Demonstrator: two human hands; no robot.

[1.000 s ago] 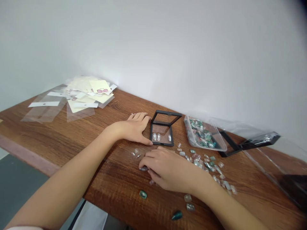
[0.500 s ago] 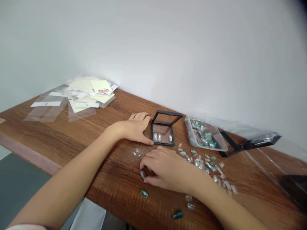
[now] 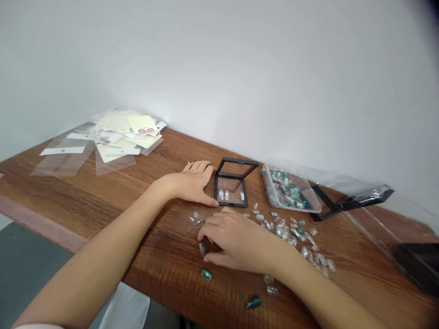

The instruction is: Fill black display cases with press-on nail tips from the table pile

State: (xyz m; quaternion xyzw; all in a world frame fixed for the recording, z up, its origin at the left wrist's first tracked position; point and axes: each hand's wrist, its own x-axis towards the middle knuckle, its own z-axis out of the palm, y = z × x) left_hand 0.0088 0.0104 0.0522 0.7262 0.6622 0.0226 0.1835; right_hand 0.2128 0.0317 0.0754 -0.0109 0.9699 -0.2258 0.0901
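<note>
My left hand lies flat on the wooden table, fingers stretched out, its thumb touching the lower left corner of a black frame display case. The case stands open with its lid tilted up. Inside its clear base are several shiny fake nails, two on the left and one on the right. My right hand is in front of the case, thumb and forefinger bent around a clear false nail at the fingertips. Several clear nails lie just beyond that hand. A green nail is nearer the edge.
A clear plastic tub full of mixed nails stands at the right. Loose nails spread before it. Another black frame case lies behind under clear plastic film. Cream cards and clear bags are piled at the left. A dark teal nail lies near the front edge.
The whole view has shifted slightly, with things at the right sitting a little further left. Both hands keep nearly the same pose and place on the table.
</note>
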